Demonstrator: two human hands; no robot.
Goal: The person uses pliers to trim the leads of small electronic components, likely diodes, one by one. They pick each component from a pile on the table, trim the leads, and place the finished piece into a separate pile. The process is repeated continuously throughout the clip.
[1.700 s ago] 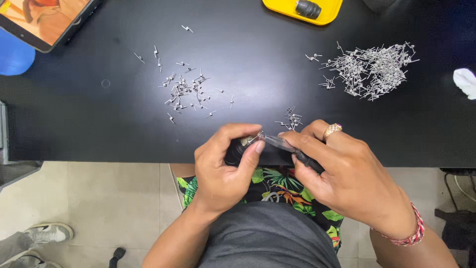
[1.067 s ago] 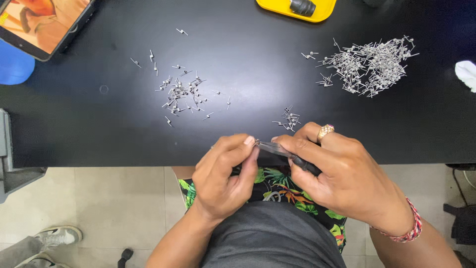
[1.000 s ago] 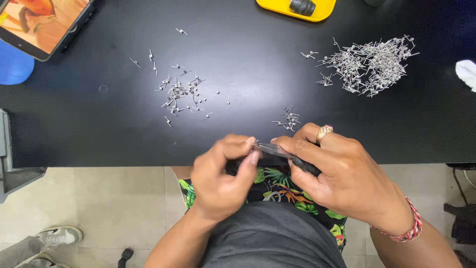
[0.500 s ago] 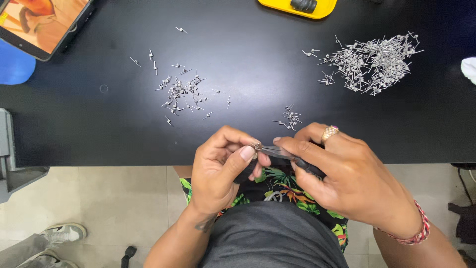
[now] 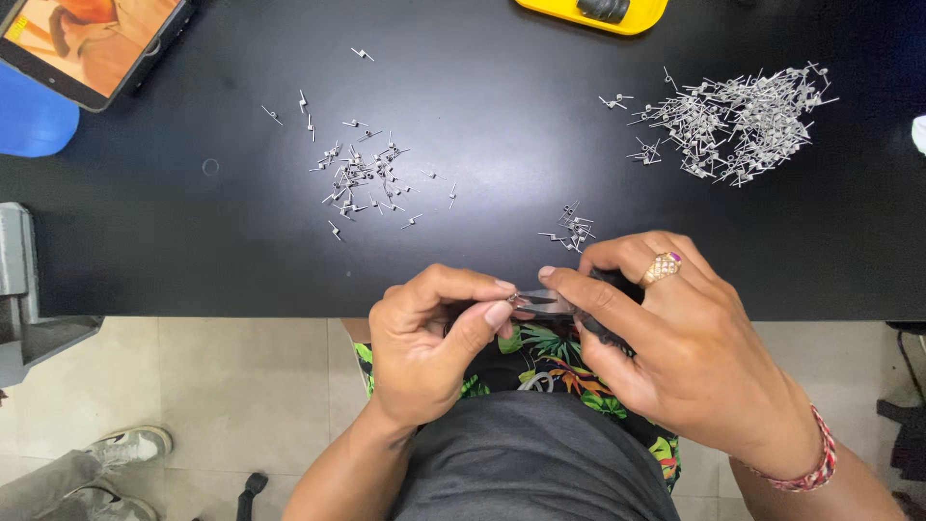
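My right hand (image 5: 675,347) grips a small pair of black-handled pliers (image 5: 555,303) at the near edge of the black table (image 5: 502,135). My left hand (image 5: 429,342) pinches a tiny metal wire piece (image 5: 514,298) at the pliers' tip with thumb and forefinger. Both hands sit over my lap, just below the table edge. A small cluster of metal pieces (image 5: 574,227) lies right above my right hand.
A big heap of bent wire pieces (image 5: 738,121) lies at the back right, and a scattered group of shorter pieces (image 5: 362,178) at centre left. A tablet (image 5: 92,39) and blue object (image 5: 34,121) are at the far left, a yellow tool (image 5: 598,12) at the top. Another person's shoe (image 5: 125,446) is on the floor.
My hands stayed close together at the table edge; the left fingers shifted around the pliers' tip, curling away and then returning to pinch the small piece.
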